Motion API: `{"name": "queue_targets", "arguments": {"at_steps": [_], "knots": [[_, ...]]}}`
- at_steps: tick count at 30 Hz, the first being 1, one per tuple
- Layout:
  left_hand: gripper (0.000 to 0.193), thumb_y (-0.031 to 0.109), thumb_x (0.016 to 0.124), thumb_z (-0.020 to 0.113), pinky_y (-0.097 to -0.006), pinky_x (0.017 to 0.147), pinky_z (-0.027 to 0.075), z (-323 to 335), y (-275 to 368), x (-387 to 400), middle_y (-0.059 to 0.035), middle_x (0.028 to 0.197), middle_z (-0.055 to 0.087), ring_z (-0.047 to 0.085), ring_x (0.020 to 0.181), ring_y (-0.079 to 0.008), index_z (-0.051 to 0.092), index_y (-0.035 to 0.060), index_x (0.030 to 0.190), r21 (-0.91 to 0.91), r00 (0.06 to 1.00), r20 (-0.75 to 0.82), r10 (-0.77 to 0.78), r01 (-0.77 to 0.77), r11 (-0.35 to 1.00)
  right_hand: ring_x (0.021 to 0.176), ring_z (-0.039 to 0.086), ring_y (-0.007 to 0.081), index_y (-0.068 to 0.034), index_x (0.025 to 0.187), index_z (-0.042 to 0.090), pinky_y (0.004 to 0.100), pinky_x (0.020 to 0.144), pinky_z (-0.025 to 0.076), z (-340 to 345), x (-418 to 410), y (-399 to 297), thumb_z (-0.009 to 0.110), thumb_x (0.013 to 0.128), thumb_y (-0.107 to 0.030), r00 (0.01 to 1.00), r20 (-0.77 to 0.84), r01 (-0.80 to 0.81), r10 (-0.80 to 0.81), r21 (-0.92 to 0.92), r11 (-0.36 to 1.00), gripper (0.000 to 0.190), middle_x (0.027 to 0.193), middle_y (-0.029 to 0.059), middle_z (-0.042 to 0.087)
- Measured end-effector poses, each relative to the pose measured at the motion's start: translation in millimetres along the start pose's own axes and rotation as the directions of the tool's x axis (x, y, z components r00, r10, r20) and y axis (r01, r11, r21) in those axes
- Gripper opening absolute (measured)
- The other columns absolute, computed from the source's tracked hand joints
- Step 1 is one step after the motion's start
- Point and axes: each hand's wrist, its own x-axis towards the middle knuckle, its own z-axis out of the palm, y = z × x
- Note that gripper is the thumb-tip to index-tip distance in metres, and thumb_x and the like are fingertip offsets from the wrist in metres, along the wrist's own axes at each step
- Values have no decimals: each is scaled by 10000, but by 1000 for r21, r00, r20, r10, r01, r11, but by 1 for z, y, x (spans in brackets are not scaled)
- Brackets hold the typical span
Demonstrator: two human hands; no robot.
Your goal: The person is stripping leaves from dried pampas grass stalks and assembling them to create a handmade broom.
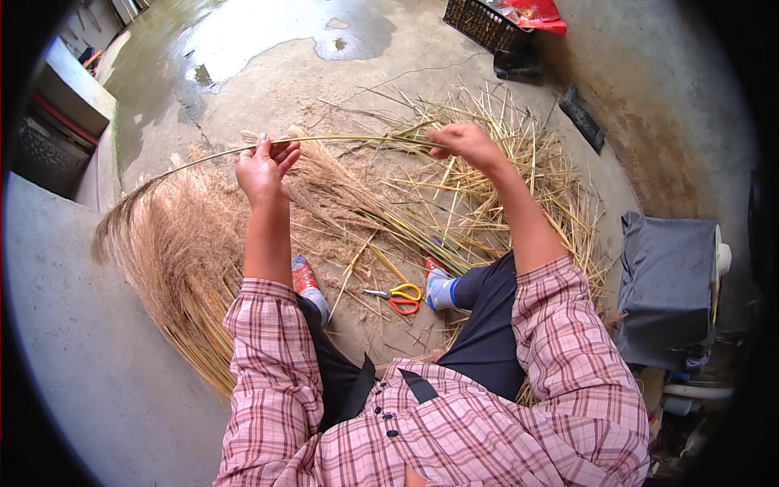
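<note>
One long reed stalk with a drooping feathery plume stretches between my two hands. My left hand supports it near the plume end, thumb over the stalk and fingers partly spread. Towards the other end, my right hand has its fingers closed around the stalk and some leaf, slightly blurred. A large bundle of plumed reeds lies at the left, and more plumed reeds lie on the floor beyond my feet. Scissors with one yellow and one red handle loop rest on the floor between my feet.
Cut stalks and leaves are heaped at the right. Further off stand a black plastic crate and a dark object by the wall. A box-like thing under dark cloth stands at the right. Wet concrete shines ahead.
</note>
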Motion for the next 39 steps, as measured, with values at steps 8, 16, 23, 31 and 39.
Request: {"name": "queue_targets", "arguments": {"at_steps": [8, 16, 23, 31, 39], "knots": [[177, 157, 891, 541, -261, 549, 560, 33, -37, -34, -152, 793, 635, 651, 667, -209, 512, -17, 892, 109, 960, 252, -123, 99, 989, 474, 534, 85, -28, 715, 652, 250, 460, 420, 71, -12, -21, 631, 810, -204, 921, -28, 385, -388, -85, 919, 202, 556, 41, 593], [176, 187, 908, 519, -250, 566, 539, 40, -50, -56, -131, 788, 637, 645, 685, -192, 499, 18, 864, 110, 923, 355, -151, 119, 987, 446, 536, 133, 36, 738, 591, 257, 397, 435, 77, 12, -5, 569, 863, -119, 990, -113, -3, 81, 561, 828, 200, 612, 91, 582], [151, 133, 929, 463, -239, 482, 516, 13, -22, -13, -130, 740, 628, 596, 556, -155, 476, 22, 828, 20, 994, 65, 86, -88, 996, 522, 520, 143, -35, 711, 522, 314, 451, 475, -71, 80, 128, 565, 871, -235, 738, -468, 273, 486, 866, 418, 259, 620, 70, 527], [165, 151, 923, 477, -252, 505, 531, -11, -10, 7, -129, 762, 631, 610, 590, -171, 488, 14, 832, 57, 997, -58, 55, -52, 997, 671, 643, 141, 71, 946, 610, 208, 570, 515, -12, 15, 9, 590, 823, -453, 906, 295, -351, 305, 117, 929, 539, 761, 124, 655], [148, 175, 906, 521, -237, 510, 527, 4, -21, -1, -96, 779, 642, 621, 608, -149, 536, 35, 859, 44, 999, 36, 13, -15, 999, 484, 510, 77, 0, 764, 639, 201, 444, 397, 43, 3, 2, 577, 873, -220, 945, 324, -5, -48, 159, 987, 253, 626, 44, 610]]}}
